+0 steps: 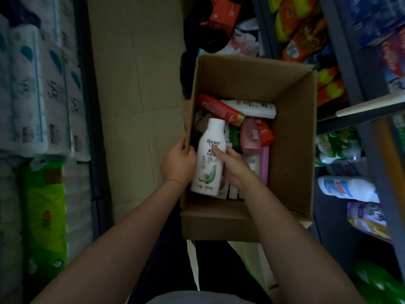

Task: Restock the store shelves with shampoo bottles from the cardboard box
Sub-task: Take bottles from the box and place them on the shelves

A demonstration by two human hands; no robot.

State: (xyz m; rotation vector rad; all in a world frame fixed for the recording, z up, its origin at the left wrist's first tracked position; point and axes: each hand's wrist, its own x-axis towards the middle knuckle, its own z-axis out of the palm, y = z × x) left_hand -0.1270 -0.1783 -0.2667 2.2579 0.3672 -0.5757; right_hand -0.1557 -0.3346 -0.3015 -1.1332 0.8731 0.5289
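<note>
An open cardboard box (291, 137) stands on the floor in front of me. It holds several bottles, among them a red one (219, 109), a white one lying across the back (252, 107) and a pink one (251, 137). My right hand (235, 166) grips a white shampoo bottle with a green leaf label (209, 167), holding it upright over the box's left side. My left hand (178, 164) grips the box's left wall, with its thumb over the rim, right beside the bottle.
Packs of white tissue rolls (43, 102) and green packs (43, 216) fill the shelves on the left. On the right, dark shelving (341, 51) carries orange packets, bottles and bags. Beige floor tiles (131, 84) run along the aisle. Bags and an orange carton lie behind the box.
</note>
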